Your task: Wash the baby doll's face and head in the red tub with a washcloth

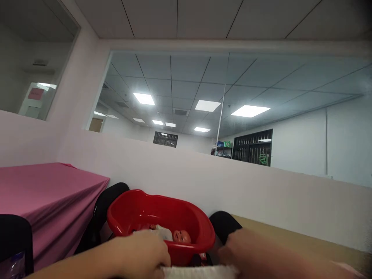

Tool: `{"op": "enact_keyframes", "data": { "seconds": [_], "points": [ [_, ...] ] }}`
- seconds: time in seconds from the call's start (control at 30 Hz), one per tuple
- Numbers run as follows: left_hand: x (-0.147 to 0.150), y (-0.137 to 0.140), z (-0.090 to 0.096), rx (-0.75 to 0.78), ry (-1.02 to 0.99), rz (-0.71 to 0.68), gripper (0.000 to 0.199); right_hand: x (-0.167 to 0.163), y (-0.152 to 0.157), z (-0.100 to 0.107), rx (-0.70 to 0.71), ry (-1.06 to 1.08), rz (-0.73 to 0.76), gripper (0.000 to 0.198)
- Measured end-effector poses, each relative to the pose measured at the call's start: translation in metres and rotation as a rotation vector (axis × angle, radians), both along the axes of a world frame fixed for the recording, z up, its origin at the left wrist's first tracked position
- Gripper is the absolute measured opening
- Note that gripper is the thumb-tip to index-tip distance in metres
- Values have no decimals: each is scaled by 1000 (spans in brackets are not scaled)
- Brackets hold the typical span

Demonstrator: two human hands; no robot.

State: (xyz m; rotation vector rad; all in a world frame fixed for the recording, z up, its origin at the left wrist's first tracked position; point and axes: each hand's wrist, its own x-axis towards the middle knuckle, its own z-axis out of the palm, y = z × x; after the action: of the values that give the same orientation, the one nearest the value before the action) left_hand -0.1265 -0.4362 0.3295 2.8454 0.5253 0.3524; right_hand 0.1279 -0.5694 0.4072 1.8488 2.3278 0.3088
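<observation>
White cloth point(200, 272), left hand point(142, 254) gripping, right hand point(247, 252) gripping

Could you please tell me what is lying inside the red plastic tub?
A small baby doll lies inside the red plastic tub, head showing. Its lower body is hidden behind the left hand and the tub's near rim.

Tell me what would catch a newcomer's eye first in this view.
The bright red tub at bottom centre stands out most, with a baby doll lying inside it. Just in front of it, the left hand and right hand grip a white cloth at the bottom edge. To the left, a pink cloth-covered table draws the eye, and a big window above the white wall shows lit ceiling panels.
</observation>
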Motion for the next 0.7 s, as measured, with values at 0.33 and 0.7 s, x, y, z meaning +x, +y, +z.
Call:
{"op": "enact_keyframes", "data": {
  "seconds": [0.33,0.7],
  "points": [
    [90,164,-7,192,26,485,29,84,178,-32,201,-155,-60,23],
    [64,207,-64,311,-20,370,32,75,202,-152,259,-36,70,23]
  ]
}}
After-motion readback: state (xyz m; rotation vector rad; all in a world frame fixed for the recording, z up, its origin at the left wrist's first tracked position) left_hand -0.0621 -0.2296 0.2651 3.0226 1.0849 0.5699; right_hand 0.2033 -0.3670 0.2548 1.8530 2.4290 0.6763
